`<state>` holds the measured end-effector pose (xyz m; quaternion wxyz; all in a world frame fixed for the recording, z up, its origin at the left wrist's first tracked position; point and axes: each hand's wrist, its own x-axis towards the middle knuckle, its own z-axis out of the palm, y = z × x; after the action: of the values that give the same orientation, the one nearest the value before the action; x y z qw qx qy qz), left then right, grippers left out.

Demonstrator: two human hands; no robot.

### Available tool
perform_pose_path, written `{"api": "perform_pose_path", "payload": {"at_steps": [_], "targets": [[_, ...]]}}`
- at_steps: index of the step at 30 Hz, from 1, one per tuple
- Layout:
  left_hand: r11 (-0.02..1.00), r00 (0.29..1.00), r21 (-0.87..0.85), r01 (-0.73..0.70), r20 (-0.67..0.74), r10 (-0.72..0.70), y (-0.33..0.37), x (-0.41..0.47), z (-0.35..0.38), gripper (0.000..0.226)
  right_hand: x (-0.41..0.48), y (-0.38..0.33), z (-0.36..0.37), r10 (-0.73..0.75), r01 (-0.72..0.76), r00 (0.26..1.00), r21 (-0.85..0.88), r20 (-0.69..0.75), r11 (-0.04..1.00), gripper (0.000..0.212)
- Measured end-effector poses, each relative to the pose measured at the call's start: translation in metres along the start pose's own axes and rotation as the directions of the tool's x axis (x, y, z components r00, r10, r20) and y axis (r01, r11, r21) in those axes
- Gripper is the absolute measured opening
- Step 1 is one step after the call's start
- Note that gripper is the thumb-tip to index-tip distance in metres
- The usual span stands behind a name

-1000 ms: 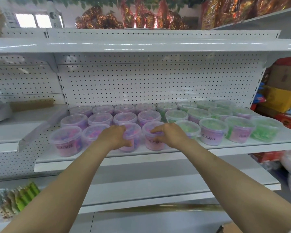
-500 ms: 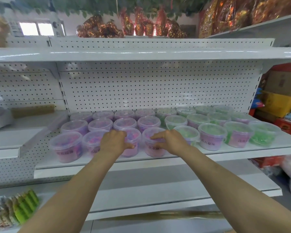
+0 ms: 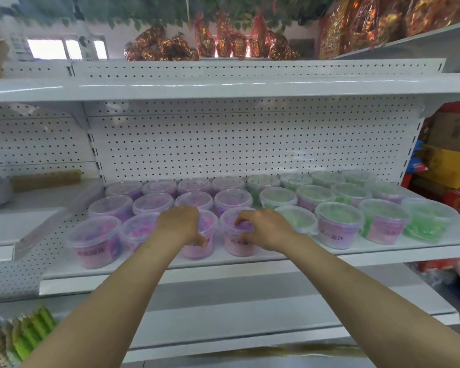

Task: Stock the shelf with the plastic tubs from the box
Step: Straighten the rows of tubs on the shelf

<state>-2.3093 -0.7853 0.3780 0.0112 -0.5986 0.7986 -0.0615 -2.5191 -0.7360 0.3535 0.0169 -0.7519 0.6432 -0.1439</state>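
Head view: left hand (image 3: 179, 224) and right hand (image 3: 266, 229) each rest on one tub in the front row of the shelf (image 3: 276, 257). The left hand's fingers curl over the lid of the left tub (image 3: 197, 251), and the thumb presses its front wall. This is a grasp, not a release. The right hand's fingers arch over the lid rim of the right tub (image 3: 237, 244) and also grasp it. Both tubs stand upright on the shelf, side by side. They sit between the purple tubs (image 3: 94, 240) to the left and the green tubs (image 3: 428, 221) to the right.

Change over the last second: small. The two tubs occupy the same front-row positions as before. Both hands stay on the same lids, and the left thumb now reaches lower on the tub wall. The view has shifted slightly; the stock has not.

Meaning for the task: placement of this pair appears complete, and the hands are likely making a final alignment. The three rows look nearly full. The box is not in view, so the remaining stock cannot be judged.
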Motion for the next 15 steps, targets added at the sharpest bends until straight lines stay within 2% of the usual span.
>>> {"api": "perform_pose_path", "payload": {"at_steps": [3, 5, 7, 11, 15], "targets": [[1.0, 0.995, 0.02, 0.01, 0.098, -0.012, 0.011, 0.019, -0.014, 0.046, 0.007, 0.006, -0.009, -0.039, 0.037, 0.996, 0.019, 0.078, 0.999, 0.037], [0.999, 0.999, -0.041, 0.007, 0.047, -0.006, 0.024, 0.038, -0.02, 0.042, 0.013, 0.016, -0.019, -0.078, 0.074, 0.993, 0.043, 0.089, 0.996, 0.036], [0.995, 0.999, -0.093, -0.02, -0.032, 0.018, 0.042, 0.061, -0.024, 0.039, 0.024, 0.04, -0.032, -0.085, 0.083, 0.996, 0.063, 0.035, 0.995, 0.039], [0.952, 0.984, -0.25, -0.176, -0.078, 0.161, 0.092, 0.113, -0.021, 0.037, 0.059, 0.125, -0.057, 0.05, -0.05, 0.999, 0.033, -0.017, 0.998, 0.045], [0.936, 0.973, -0.266, -0.229, -0.026, 0.23, 0.135, 0.161, -0.012, 0.053, 0.096, 0.209, -0.066, 0.255, -0.249, 0.963, -0.079, 0.091, 0.965, 0.056]]}}
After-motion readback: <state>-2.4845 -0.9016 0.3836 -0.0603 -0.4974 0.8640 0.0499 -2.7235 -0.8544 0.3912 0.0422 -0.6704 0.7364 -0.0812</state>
